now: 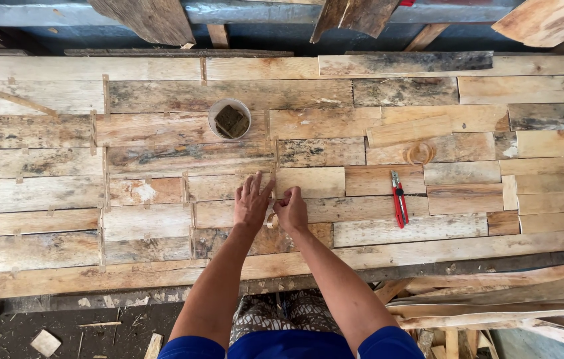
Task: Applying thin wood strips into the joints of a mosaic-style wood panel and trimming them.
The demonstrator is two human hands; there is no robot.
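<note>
- The right hand (292, 209) pinched its fingertips together on something too small to tell, at a seam of the plank panel (162, 119).
- The left hand (252, 203) lay flat beside it, fingers spread, touching the wood.
- 1 red-handled pliers (398, 198) lay at 3 o'clock of the hands.
- 1 white cup (229, 119) stood at 11 o'clock, holding dark pieces.

One head-worn camera looks almost straight down from above onto a patchwork wooden panel (162, 159), which fills most of the frame. The view faces away from the wearer: the forearms enter below the panel's near edge, scrap planks lie beyond its far edge, and floor debris shows nearest, under the near edge.
</note>
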